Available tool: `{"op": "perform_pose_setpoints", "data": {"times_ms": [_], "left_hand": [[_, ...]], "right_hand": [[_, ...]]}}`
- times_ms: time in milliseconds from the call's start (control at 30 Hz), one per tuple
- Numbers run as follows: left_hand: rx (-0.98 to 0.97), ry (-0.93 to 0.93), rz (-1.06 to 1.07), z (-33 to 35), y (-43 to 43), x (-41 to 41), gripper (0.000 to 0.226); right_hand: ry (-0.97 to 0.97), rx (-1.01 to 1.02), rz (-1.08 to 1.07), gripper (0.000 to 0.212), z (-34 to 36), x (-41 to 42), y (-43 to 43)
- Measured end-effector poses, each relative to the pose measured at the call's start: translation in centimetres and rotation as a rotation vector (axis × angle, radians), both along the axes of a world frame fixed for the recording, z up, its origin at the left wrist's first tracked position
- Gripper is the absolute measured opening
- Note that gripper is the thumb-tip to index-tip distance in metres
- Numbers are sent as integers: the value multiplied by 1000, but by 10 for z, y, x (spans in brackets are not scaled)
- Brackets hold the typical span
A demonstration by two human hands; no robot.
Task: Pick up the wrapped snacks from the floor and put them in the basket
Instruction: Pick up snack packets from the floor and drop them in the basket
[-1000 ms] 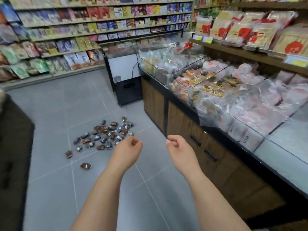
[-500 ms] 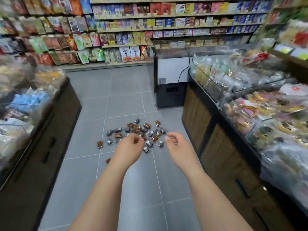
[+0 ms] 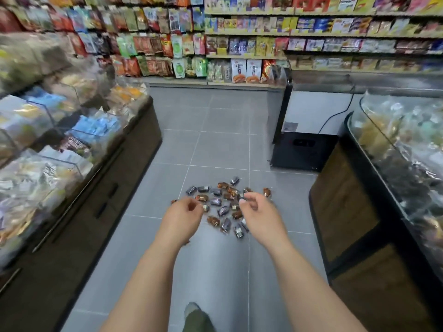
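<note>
Now, snacks (image 3: 223, 210): I see them scattered in a loose pile on the grey floor (image 3: 215, 144), just ahead of both hands.
Left hand (image 3: 182, 219): fingers loosely curled, grasping nothing I can make out, covering the pile's left edge.
Right hand (image 3: 260, 216): loosely curled, empty, over the pile's right side.

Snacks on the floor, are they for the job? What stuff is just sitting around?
For the job: wrapped snacks scattered on the floor, left hand, right hand. The basket is not in view.

Just around: wall shelves of packets, left display counter, right display counter, black cabinet.
</note>
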State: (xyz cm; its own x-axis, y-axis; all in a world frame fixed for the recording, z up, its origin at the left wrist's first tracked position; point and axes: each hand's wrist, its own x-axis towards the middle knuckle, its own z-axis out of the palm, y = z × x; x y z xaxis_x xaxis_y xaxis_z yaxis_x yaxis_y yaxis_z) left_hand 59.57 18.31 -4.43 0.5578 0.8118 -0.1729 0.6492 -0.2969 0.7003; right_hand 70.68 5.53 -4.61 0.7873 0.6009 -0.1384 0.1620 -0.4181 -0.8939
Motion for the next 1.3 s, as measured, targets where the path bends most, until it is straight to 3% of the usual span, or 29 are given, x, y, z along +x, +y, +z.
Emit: {"op": "perform_pose_setpoints", "data": {"times_ms": [467, 800, 1067, 1300], "left_hand": [[-18, 87, 53, -30, 251, 94, 16], [-129, 212, 229, -104, 346, 152, 21], [-235, 250, 372, -165, 407, 195, 10], [-306, 312, 392, -250, 450, 206, 18]], "right_hand": [[26, -105, 49, 29, -34, 108, 241], [83, -263, 178, 35, -104, 190, 356], [102, -352, 309, 38, -161, 252, 438], [77, -441, 332, 40, -250, 267, 492]]}}
